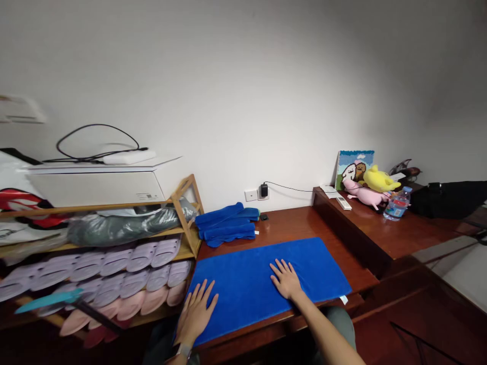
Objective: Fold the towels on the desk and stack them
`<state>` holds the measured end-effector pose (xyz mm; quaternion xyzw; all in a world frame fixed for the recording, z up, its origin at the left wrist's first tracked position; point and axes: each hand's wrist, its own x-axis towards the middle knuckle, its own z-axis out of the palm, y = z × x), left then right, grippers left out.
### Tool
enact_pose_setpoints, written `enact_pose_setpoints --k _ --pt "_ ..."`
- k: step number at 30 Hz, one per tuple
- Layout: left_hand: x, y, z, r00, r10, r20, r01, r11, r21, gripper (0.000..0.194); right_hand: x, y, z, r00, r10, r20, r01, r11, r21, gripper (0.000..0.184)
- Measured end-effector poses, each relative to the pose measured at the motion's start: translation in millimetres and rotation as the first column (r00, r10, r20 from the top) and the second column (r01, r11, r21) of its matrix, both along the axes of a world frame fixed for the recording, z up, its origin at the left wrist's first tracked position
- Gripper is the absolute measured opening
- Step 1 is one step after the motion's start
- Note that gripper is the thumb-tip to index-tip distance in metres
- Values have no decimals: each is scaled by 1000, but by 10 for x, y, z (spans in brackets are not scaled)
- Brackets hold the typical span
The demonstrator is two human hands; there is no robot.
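A blue towel [247,284] lies spread out over the wooden table, with a small white tag at its right front corner. My left hand [197,312] rests flat at the towel's left edge, fingers apart and holding nothing. Toward the towel's middle right, my right hand [286,280] lies palm down with its fingers spread. Behind the spread towel, several folded blue towels [226,225] are piled against the wall.
On the left stands a wooden rack [188,223] with slippers [139,258] and a white box [95,187]. A black charger [264,190] is plugged into the wall. The raised right surface holds plush toys [369,195], a water bottle [397,205] and a remote [344,203].
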<state>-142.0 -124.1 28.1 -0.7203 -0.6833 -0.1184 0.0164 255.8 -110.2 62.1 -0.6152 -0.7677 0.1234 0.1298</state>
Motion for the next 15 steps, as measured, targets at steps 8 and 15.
enact_pose_setpoints --k 8,15 --pt "-402 -254 -228 998 44 -51 -46 998 -31 69 1349 -377 -162 942 -280 186 289 957 -24 63" --pt "-546 -247 -140 990 -86 -111 88 996 14 59 2041 -520 -215 892 -396 219 400 916 31 68"
